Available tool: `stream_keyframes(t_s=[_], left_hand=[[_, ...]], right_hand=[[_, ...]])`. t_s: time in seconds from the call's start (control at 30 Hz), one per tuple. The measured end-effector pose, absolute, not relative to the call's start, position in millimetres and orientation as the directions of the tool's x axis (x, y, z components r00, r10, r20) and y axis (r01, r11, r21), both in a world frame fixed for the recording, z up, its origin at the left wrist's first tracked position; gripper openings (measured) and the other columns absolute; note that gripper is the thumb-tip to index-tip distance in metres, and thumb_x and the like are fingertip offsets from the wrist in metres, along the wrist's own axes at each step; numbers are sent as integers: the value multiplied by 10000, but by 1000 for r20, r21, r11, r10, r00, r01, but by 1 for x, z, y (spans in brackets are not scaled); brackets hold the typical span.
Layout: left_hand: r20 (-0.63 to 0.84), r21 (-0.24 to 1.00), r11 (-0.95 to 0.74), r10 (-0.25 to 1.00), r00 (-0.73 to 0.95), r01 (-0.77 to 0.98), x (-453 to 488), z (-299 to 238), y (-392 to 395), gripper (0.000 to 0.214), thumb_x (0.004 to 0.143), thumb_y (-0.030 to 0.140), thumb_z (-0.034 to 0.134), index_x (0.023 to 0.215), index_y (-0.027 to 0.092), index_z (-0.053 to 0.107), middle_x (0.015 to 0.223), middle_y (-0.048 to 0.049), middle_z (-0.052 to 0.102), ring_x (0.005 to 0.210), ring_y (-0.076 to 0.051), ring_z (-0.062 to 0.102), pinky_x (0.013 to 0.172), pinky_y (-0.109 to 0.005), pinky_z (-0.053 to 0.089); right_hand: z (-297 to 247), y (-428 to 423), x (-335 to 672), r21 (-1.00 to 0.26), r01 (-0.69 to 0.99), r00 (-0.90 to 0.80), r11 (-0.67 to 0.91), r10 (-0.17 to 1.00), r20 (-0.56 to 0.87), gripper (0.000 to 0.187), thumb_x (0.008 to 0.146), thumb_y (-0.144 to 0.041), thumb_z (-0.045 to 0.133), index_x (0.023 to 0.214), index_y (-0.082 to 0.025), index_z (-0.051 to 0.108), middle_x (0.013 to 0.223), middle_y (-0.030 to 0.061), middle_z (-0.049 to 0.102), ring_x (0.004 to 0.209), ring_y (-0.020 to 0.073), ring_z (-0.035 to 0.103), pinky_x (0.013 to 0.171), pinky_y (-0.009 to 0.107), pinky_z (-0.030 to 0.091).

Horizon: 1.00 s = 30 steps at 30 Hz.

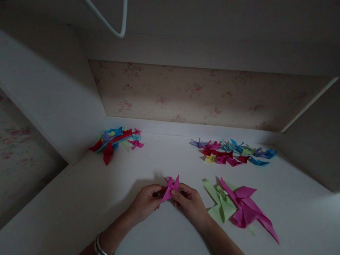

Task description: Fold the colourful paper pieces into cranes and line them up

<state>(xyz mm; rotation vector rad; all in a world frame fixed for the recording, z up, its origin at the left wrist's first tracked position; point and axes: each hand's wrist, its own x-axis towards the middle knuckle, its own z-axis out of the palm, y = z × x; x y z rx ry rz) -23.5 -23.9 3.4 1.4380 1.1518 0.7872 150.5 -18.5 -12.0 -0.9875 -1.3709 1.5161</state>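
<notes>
Two bare hands meet in front of the wearer, over a white tabletop (73, 210). Nearest, between seven and eight o'clock from the hands, silver-coloured bangles (101, 249) circle the left wrist. Take the small folded pink paper (170, 187) as the centre of the dial: it is held between the hands, pointed tips facing upward. The left hand (145, 203) pinches its left edge between thumb and fingers; the right hand (192, 205) pinches its right side, thumb pressed on the front.

At three o'clock, just beside the right forearm, lie two larger folded papers — a pale green piece (222, 209) and a magenta piece (245, 212), which partly overlaps it.

Farther off, at two o'clock, small folded papers sit in a right-hand cluster (223, 157): red, magenta, blue, lavender, green and yellow. At ten o'clock, a left-hand pile (107, 154) heaps red, blue, green and pink pieces together.

Beyond, at twelve o'clock, is a rose-patterned panel (161, 92) — and toward eleven, a white cord (125, 11) hangs in a loop.
</notes>
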Motion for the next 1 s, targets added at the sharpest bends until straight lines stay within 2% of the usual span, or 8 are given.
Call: stream_keyframes(t_s=[0.17, 0.33, 0.47, 0.57, 0.67, 0.73, 0.87, 1.0], left_hand=[[-118, 982, 66, 947, 298, 176, -24, -2, -23, 291, 788, 377, 584, 826, 102, 671, 575, 39, 471, 471, -67, 383, 429, -178, 305], [-136, 984, 93, 942, 305, 152, -25, -9, -21, 354, 786, 418, 587, 925, 101, 661, 606, 39, 485, 457, -61, 383, 423, -182, 308], [-114, 988, 77, 946, 302, 131, -25, -10, -21, 341, 815, 408, 562, 960, 109, 634, 635, 37, 488, 457, -57, 398, 415, -178, 311], [-99, 991, 71, 957, 274, 113, -25, -13, -21, 366, 818, 397, 564, 1079, 140, 565, 706, 38, 498, 446, -50, 409, 397, -175, 311], [-119, 989, 91, 958, 260, 117, -25, -18, -21, 389, 816, 392, 566, 1124, 159, 524, 767, 31, 500, 449, -44, 423, 390, -173, 317], [-128, 986, 93, 955, 267, 138, -25, -20, -21, 361, 821, 385, 558, 1101, 158, 539, 755, 32, 500, 462, -47, 433, 404, -174, 329], [-150, 978, 101, 949, 276, 185, -25, -18, -21, 307, 818, 381, 556, 1027, 159, 589, 718, 31, 512, 483, -58, 442, 436, -180, 353], [-175, 971, 116, 942, 287, 209, -25, -15, -21, 293, 821, 396, 544, 974, 156, 616, 706, 23, 526, 486, -65, 446, 433, -183, 353]], right_hand=[[-13, -18, 150, -980, -191, -242, -61, 970, -13, 342, 781, -436, 659, 967, -153, 700, 647, 10, 600, 506, 83, 450, 494, 229, 345], [-11, -18, 150, -978, -200, -195, -54, 981, -15, 298, 760, -439, 679, 853, -157, 710, 678, 11, 588, 479, 75, 436, 438, 220, 315], [-14, -20, 149, -976, -199, -179, -85, 983, -48, 286, 756, -419, 691, 839, -146, 691, 573, -4, 580, 422, 73, 441, 414, 214, 306], [-8, -17, 154, -966, -239, -126, -98, 990, -69, 278, 739, -415, 705, 814, -152, 654, 510, -15, 577, 391, 100, 490, 404, 218, 348], [9, -2, 168, -977, -215, 7, -12, 1000, -14, 264, 749, -414, 687, 794, -166, 609, 608, 2, 627, 429, 112, 545, 443, 229, 419], [22, 16, 182, -996, -84, 76, 26, 997, 20, 288, 766, -443, 646, 813, -163, 600, 740, 32, 658, 467, 117, 579, 463, 235, 454], [39, 61, 212, -891, 453, 158, -30, 986, 47, 338, 821, -454, 511, 790, -142, 637, 715, 62, 683, 523, 146, 635, 502, 227, 476], [38, 93, 230, -763, 641, 199, -85, 978, 59, 336, 823, -416, 491, 718, -149, 666, 584, 40, 665, 476, 137, 617, 515, 218, 443]])
